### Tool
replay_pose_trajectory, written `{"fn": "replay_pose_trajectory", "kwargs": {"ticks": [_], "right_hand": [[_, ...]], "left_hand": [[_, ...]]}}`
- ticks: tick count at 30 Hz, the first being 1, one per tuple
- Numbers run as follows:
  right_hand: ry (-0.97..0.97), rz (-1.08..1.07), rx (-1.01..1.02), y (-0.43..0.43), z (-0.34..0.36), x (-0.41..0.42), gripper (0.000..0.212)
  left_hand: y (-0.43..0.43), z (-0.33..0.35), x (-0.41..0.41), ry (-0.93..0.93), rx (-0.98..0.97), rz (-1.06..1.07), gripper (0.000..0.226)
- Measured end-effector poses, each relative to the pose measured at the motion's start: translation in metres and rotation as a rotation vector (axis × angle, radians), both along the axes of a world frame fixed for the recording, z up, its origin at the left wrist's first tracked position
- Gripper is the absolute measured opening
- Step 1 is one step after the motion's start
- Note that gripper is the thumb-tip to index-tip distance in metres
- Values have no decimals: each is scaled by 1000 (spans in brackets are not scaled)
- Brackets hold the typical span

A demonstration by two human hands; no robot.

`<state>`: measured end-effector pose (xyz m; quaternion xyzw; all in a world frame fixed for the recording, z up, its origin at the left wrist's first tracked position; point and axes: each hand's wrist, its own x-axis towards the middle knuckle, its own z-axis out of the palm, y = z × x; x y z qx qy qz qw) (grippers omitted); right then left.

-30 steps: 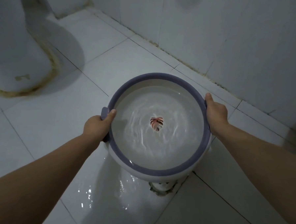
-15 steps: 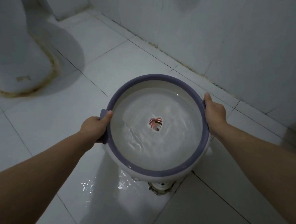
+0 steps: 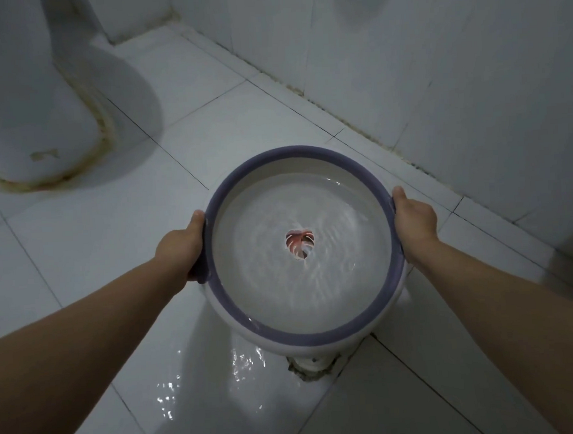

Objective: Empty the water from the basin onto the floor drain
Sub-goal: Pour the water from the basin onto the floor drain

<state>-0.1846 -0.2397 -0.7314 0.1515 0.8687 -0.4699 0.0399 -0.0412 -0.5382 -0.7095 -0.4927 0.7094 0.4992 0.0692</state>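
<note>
A round white basin with a purple rim (image 3: 230,183) hangs above the tiled floor, held level between both hands. Rippling water (image 3: 331,280) fills it, and a red leaf print (image 3: 299,244) shows through at the bottom centre. My left hand (image 3: 180,247) grips the purple handle on the basin's left side. My right hand (image 3: 413,221) grips the rim on the right side. The floor drain (image 3: 311,365) sits at a tile corner just below the basin's near edge, partly hidden by it.
A white toilet base (image 3: 35,130) with stained sealant stands at the far left. A tiled wall (image 3: 452,58) runs along the right and back. A wet, shiny patch of floor (image 3: 200,380) lies left of the drain.
The basin has stayed held in both hands and drifted slightly away from me. The water keeps rippling. More of the drain shows under the near edge.
</note>
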Motion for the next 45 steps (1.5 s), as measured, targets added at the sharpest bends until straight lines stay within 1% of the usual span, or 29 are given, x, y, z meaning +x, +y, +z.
{"fn": "replay_pose_trajectory", "kwargs": {"ticks": [3, 9, 13, 16, 22, 26, 37, 41, 45], "right_hand": [[-6, -8, -8, -1, 1, -1, 46], [-8, -33, -55, -3, 4, 1, 40], [-10, -36, -61, -4, 7, 2, 37], [8, -22, -48, -4, 7, 2, 39], [20, -16, -33, -3, 5, 2, 43], [21, -5, -17, -1, 4, 1, 43], [43, -31, -15, 1, 7, -6, 46], [36, -41, -7, 3, 5, -7, 46], [41, -37, 3, 6, 5, -7, 47]], "left_hand": [[4, 1, -3, 18, 99, 126, 47], [10, 3, -9, 66, 225, 308, 33], [12, 7, -9, 59, 258, 354, 28], [15, 10, -10, 59, 271, 385, 26], [19, 12, -11, 82, 282, 413, 27], [19, 13, -12, 86, 283, 401, 29], [21, 15, -17, 100, 284, 365, 24], [23, 15, -20, 110, 275, 367, 28], [25, 14, -22, 113, 267, 363, 27]]}}
